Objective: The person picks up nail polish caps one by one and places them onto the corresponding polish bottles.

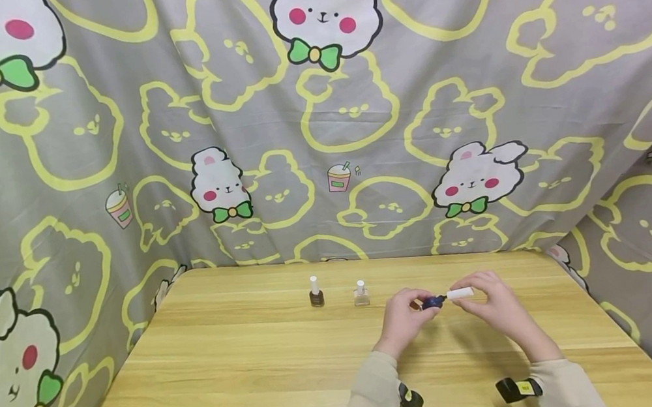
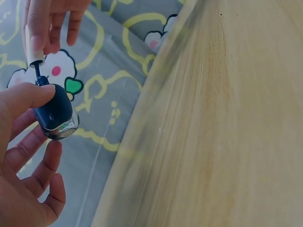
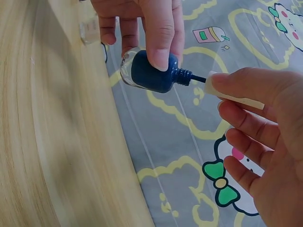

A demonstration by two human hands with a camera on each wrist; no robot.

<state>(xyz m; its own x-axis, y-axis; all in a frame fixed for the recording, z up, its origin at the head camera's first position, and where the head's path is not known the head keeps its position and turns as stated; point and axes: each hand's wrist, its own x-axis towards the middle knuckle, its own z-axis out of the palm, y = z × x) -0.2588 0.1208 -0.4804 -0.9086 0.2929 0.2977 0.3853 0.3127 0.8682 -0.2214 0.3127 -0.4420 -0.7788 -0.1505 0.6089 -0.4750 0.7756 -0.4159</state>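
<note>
Between thumb and fingers, my left hand pinches a dark blue nail polish bottle, tilted nearly on its side above the table. The bottle's threaded neck is bare and points toward the other hand. With thumb and forefinger my right hand holds the white brush cap. In the right wrist view the cap is apart from the neck, and its dark brush stem runs into the bottle's mouth. The bristles are hidden inside.
On the wooden table, a dark nail polish bottle and a clear one, both white-capped, stand upright left of my hands. A grey patterned curtain hangs behind the table and along its sides.
</note>
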